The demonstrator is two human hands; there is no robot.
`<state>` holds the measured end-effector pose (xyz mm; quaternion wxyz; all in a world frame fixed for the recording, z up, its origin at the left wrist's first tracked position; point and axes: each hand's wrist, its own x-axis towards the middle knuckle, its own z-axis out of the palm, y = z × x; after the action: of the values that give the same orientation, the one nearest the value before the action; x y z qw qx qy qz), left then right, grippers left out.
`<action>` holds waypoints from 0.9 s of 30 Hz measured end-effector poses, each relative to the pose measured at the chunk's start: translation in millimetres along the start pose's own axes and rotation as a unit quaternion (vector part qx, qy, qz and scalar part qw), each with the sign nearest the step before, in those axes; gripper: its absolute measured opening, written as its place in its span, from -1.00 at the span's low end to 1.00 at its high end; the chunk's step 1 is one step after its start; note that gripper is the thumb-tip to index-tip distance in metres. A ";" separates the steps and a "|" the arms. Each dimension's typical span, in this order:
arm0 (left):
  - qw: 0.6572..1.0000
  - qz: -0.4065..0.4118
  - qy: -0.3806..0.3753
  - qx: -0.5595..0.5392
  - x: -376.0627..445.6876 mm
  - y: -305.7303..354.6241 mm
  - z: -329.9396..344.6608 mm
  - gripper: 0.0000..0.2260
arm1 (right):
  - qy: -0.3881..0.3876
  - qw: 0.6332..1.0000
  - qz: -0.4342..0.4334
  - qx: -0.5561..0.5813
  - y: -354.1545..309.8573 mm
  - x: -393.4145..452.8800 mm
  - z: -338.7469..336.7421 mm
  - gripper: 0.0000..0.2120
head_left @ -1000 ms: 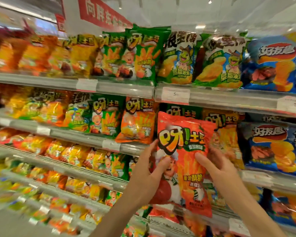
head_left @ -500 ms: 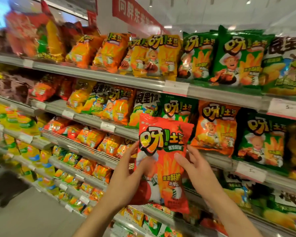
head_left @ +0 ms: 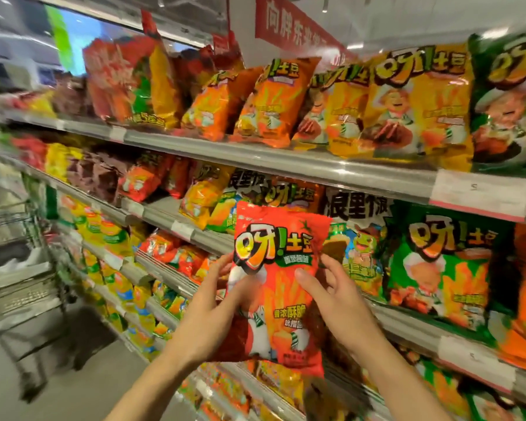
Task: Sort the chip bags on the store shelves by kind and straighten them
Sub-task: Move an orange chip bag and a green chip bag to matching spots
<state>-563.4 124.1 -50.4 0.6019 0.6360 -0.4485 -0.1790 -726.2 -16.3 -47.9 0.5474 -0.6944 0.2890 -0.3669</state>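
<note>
Red chip bag (head_left: 281,287) upright, off the shelves (head_left: 255,158), gripped by your left hand (head_left: 207,317) and right hand (head_left: 337,302) at its sides. Find matching red packs; seat it upright, label outward.

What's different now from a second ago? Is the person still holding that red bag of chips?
Yes. Both hands, left hand and right hand, still hold the red chip bag by its sides, upright and off the shelf. What changed is the view: the person turned left along the aisle, so the blue bags dropped out of sight and the orange bags on the top shelf came in. Nothing was let go.
</note>
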 end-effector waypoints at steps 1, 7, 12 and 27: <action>1.000 0.002 0.006 0.000 12.5 -1.6 -6.4 -0.65 | -0.002 1.000 -0.004 0.000 0.5 14.2 9.3 -0.07; 0.999 -0.002 0.042 -0.012 72.4 -32.9 -50.6 -0.46 | -0.018 1.000 -0.004 -0.015 4.8 87.0 70.8 -0.18; 0.998 0.004 0.063 -0.011 112.5 -58.4 -88.2 -0.46 | -0.031 0.998 0.004 -0.054 2.6 133.2 114.1 -0.23; 0.996 0.043 -0.011 -0.082 241.0 -128.1 -198.4 -0.50 | 0.176 0.945 -0.032 -0.275 -10.1 212.9 221.1 -0.25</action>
<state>-237.0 38.5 -51.9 0.6539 0.5627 -0.4661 -0.1964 -423.6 -63.8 -26.1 0.2636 -0.7512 0.4476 -0.4072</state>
